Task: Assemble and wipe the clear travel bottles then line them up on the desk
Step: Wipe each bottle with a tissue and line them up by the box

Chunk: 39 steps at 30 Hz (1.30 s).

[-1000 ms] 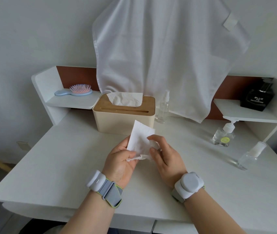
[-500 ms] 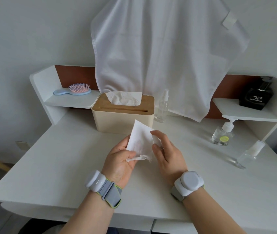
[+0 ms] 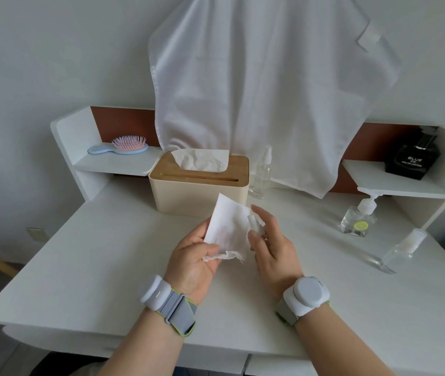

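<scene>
A white tissue (image 3: 229,227) is held up over the middle of the desk. My left hand (image 3: 194,256) pinches its lower left edge. My right hand (image 3: 269,244) pinches its right edge between thumb and fingers. A tall clear spray bottle (image 3: 262,176) stands upright right of the tissue box. A clear pump bottle (image 3: 358,217) with a yellow-green label stands at the right. A small clear bottle (image 3: 400,249) with a white cap lies tilted on its side near the right edge.
A cream tissue box (image 3: 197,195) with a wooden lid stands behind my hands. A white towel (image 3: 270,90) hangs over the back. A hairbrush (image 3: 123,147) lies on the left shelf, a black perfume bottle (image 3: 412,158) on the right shelf. The white desk (image 3: 102,261) spreads around.
My right hand's fingers have shifted along the tissue's right edge, folding it a little. The left hand keeps its hold. The bottles have not moved.
</scene>
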### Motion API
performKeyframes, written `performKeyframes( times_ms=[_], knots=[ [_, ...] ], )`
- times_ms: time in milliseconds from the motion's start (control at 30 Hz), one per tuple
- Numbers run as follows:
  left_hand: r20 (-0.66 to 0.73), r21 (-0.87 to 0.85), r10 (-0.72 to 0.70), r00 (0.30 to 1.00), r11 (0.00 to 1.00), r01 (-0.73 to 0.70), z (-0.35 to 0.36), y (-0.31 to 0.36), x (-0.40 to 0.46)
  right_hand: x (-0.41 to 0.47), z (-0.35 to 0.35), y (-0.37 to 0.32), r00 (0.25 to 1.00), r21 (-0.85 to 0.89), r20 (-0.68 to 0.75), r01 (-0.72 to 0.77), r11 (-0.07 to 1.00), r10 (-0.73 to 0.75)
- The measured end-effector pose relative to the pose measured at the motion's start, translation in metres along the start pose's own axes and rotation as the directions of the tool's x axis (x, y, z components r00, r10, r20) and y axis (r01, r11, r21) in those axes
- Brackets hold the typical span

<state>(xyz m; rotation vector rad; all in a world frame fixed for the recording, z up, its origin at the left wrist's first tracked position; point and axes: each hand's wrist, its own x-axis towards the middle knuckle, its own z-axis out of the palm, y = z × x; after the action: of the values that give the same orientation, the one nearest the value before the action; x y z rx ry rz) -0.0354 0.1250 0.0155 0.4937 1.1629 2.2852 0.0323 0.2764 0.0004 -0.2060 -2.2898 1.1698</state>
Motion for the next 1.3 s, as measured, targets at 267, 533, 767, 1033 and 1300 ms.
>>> performKeyframes(
  times_ms=[267, 533, 767, 1033, 1300],
  knots=[
    [-0.047, -0.016, -0.029, 0.998, 0.999, 0.028, 0.007, 0.005, 0.000, 0.000, -0.002, 0.003, 0.991, 0.272, -0.031, -0.117, 0.955, 0.130],
    [-0.012, 0.081, -0.070, 0.997, 0.994, 0.070, 0.024, 0.014, -0.001, 0.001, -0.001, 0.002, 0.988, 0.309, 0.056, -0.155, 0.938, 0.144],
    [-0.061, 0.086, -0.065, 0.996, 0.994, 0.070, 0.030, 0.013, -0.005, 0.001, -0.002, 0.003, 0.992, 0.125, 0.078, -0.110, 0.986, 0.101],
    [-0.067, 0.037, -0.011, 0.998, 0.999, 0.014, 0.037, 0.009, -0.013, 0.000, 0.001, 0.005, 0.999, -0.034, -0.034, -0.004, 0.999, 0.003],
    [-0.127, 0.025, -0.069, 0.990, 0.997, 0.073, 0.037, 0.010, -0.010, 0.001, 0.001, 0.004, 0.997, 0.096, -0.071, 0.021, 0.995, -0.014]
  ],
)
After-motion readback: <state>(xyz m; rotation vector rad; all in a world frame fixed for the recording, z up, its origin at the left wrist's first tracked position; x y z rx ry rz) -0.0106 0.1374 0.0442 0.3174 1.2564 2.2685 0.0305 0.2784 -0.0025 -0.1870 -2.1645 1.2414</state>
